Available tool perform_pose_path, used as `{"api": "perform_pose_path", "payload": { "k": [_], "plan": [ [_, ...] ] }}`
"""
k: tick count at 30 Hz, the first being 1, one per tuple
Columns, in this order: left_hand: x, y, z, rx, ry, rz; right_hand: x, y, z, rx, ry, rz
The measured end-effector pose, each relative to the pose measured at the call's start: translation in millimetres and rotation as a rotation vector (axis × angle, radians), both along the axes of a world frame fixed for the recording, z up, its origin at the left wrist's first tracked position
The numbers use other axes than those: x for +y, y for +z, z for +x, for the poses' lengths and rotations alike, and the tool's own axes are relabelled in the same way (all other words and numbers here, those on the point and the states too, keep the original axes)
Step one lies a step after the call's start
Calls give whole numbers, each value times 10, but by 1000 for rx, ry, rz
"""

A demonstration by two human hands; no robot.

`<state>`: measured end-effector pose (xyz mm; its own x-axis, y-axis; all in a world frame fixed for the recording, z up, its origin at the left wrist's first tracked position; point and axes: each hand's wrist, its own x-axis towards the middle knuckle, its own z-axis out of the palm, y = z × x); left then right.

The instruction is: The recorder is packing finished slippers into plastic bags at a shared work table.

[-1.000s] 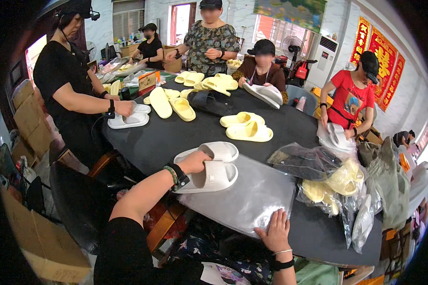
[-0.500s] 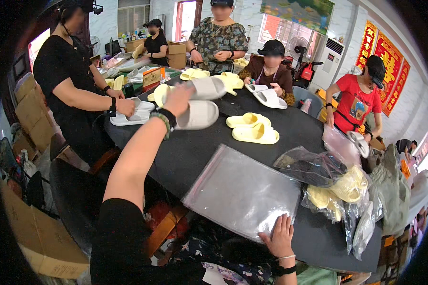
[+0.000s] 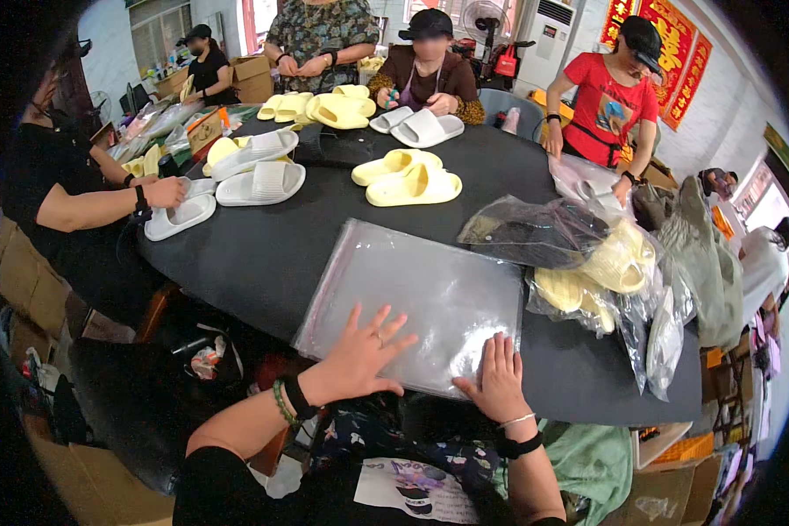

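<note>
My left hand (image 3: 359, 355) is over the near left part of a stack of clear plastic bags (image 3: 412, 298), fingers spread and holding nothing. On the stack's near right corner rests my right hand (image 3: 498, 377), laid flat with fingers stretched out. Beyond the bags stands a pair of pale yellow slippers (image 3: 408, 177). A pair of light grey slippers (image 3: 261, 168) lies farther left, one partly over a yellow slipper. To the right of the bags, yellow slippers in clear bags (image 3: 579, 285) are heaped near the table edge.
Around the dark table (image 3: 228, 254), a person in black at left touches grey slippers (image 3: 181, 210). A person in red (image 3: 609, 105) handles a bagged slipper at right. One in brown sits across, by white-grey slippers (image 3: 425, 128). More yellow slippers (image 3: 337, 110) lie at the back.
My left hand has let go of the grey slippers, which now lie at the table's left, and has come back to the bags. My right hand stays on the stack. The view has shifted.
</note>
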<state>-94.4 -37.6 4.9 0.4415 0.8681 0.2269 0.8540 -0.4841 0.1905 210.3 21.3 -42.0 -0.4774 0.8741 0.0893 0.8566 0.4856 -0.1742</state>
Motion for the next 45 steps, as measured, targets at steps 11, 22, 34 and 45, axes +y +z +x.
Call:
{"api": "perform_pose_path", "payload": {
  "k": [11,22,34,45],
  "plan": [
    [-93,-307,-12,-6,47,-77,-22,66,39,14,13,-98],
    [-65,-92,255,-26,6,-16,1241,1871,454,-88,-27,499],
    [-106,-385,245,46,24,-76,2214,1523,105,-730,-145,69],
    [-99,-330,269,26,11,-41,2517,1208,344,-462,-122,448]
  ]
}}
